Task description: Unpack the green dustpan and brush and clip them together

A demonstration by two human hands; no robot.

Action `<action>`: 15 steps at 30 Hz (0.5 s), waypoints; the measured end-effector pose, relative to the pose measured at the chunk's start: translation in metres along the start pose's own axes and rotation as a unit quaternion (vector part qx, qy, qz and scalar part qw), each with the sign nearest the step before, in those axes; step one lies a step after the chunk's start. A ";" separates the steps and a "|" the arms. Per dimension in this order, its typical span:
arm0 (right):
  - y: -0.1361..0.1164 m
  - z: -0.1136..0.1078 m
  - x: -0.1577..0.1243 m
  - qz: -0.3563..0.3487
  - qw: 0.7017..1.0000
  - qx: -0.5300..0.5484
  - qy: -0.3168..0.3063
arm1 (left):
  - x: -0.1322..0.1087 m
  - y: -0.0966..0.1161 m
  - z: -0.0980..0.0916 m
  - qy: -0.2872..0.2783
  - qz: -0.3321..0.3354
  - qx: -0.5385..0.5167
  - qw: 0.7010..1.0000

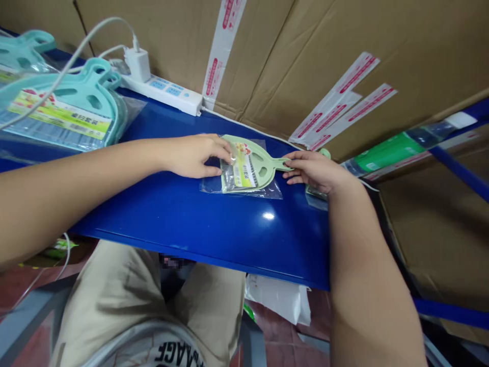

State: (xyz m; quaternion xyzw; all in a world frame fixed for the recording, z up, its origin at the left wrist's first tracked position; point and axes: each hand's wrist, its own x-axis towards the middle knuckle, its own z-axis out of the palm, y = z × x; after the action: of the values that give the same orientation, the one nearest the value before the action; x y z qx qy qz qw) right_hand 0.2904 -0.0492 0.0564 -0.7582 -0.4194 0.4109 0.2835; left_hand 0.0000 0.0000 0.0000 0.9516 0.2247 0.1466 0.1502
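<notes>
A pale green plastic paddle-shaped board [260, 164] with a printed label lies on the blue table [191, 219], partly inside a clear plastic bag [244, 189]. My left hand [196, 155] rests on the bag's left end, fingers pinching at the label edge. At the board's thin handle, my right hand [315, 171] grips it between fingers and thumb. Under my right hand lies another clear bag with something green, mostly hidden.
A stack of teal boards in bags [64, 107] sits at the far left. A white power strip [168, 92] with a charger and cables runs along the back. Cardboard boxes [305, 56] wall the rear. A green-filled bag [393, 150] lies at right.
</notes>
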 end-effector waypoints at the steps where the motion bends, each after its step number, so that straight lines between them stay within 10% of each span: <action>1: 0.001 0.000 0.001 0.000 1.000 -0.002 0.001 | 0.000 -0.003 0.002 0.000 0.007 -0.007 1.000; 15: 0.009 -0.006 0.011 -0.024 0.999 0.009 -0.020 | -0.001 -0.009 0.007 0.003 0.038 -0.051 0.998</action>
State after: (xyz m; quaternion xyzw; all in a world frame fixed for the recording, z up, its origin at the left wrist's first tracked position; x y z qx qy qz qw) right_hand 0.3033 -0.0445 0.0480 -0.7369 -0.4395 0.4229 0.2916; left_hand -0.0014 0.0056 -0.0094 0.9499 0.1813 0.1666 0.1923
